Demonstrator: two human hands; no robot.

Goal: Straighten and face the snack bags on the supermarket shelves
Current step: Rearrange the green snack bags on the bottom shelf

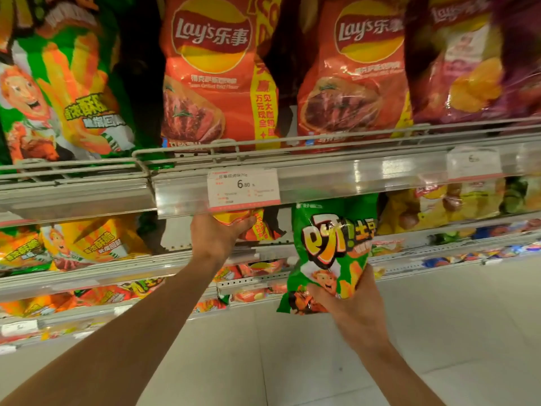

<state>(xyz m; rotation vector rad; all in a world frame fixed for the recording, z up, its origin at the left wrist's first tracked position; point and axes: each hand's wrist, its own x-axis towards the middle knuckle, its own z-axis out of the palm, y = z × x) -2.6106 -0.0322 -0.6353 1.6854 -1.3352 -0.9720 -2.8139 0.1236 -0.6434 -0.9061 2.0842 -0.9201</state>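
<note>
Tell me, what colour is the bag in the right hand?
Green bag, orange lettering, in the right hand; head view.

dim warm light, glare on shelf rail point(366, 171) — blurred, bowed edges

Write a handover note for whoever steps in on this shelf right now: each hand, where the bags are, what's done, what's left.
Left hand: reaching under the price rail, gripping the orange Lay's bag on the second shelf.
Right hand: holding the green snack bag by its lower end, off the shelf, in front of the second shelf.
Top shelf: two orange Lay's bags, a purple one and a green bag at left stand upright, fronts out.
Done: top row looks faced.
Left: set the held orange bag upright, find the green bag its place, then probably tidy the lower shelves, which look jumbled.
</note>
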